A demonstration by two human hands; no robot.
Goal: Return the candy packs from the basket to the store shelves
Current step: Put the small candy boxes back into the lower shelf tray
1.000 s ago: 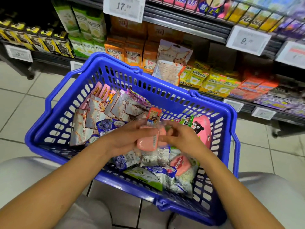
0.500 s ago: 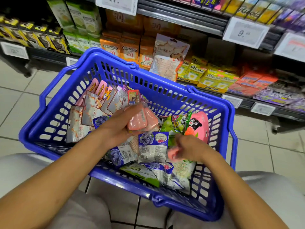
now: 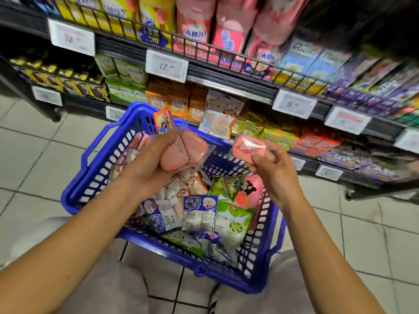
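A blue plastic basket [image 3: 95, 159] rests on my lap, filled with several candy packs [image 3: 199, 214] in purple, green, white and pink. My left hand [image 3: 147, 168] grips a clear-wrapped pack of pink tins [image 3: 181, 152] with an orange header card [image 3: 163, 122], lifted above the basket's far rim. My right hand [image 3: 274, 175] pinches a single pink candy tin [image 3: 249, 148] with white lettering, held up over the basket's right side towards the store shelves [image 3: 226, 85].
The shelves hold orange boxes [image 3: 176, 105], yellow Ricola boxes [image 3: 267, 132], a white pouch [image 3: 220, 114], pink packs [image 3: 229, 26] on the upper shelf and white price tags [image 3: 166, 65]. Tiled floor [image 3: 34, 155] lies to the left and right.
Both hands rose out of the basket. The right hand lifted a single pink tin from the basket. My view tilted up, showing the upper shelf.
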